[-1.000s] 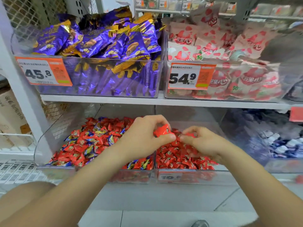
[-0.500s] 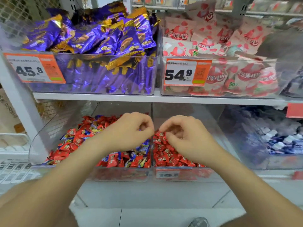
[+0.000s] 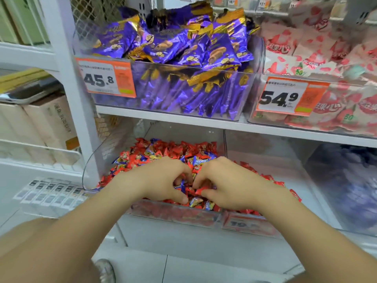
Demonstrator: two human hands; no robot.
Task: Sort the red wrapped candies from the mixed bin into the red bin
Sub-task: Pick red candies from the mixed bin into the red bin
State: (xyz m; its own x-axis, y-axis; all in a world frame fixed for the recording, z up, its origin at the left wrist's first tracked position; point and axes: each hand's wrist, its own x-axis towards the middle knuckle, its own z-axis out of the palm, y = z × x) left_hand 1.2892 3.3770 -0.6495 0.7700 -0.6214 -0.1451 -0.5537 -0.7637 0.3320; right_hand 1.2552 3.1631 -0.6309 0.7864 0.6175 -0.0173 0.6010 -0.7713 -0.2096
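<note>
The clear mixed bin (image 3: 92, 168) on the lower shelf holds a heap of red and blue wrapped candies (image 3: 163, 152). To its right, behind an orange price tag, stands the red bin (image 3: 251, 225) with only red candies (image 3: 271, 179). Both hands are down in the front right corner of the mixed bin, close together. My right hand (image 3: 230, 184) pinches a red candy (image 3: 201, 190) between thumb and curled fingers. My left hand (image 3: 161, 180) has its fingers curled into the pile beside a blue candy (image 3: 182, 184); I cannot make out whether it holds one.
The shelf above carries a bin of purple packets (image 3: 183, 58) tagged 45.8 and a bin of pink-and-red packets (image 3: 326, 58) tagged 54.9. A bin of blue and white sweets (image 3: 350, 180) sits at the far right. A white shelf post (image 3: 69, 88) stands left.
My left hand held a red candy over the divider a second ago; that candy is gone from it. Both hands have moved left and down into the mixed bin.
</note>
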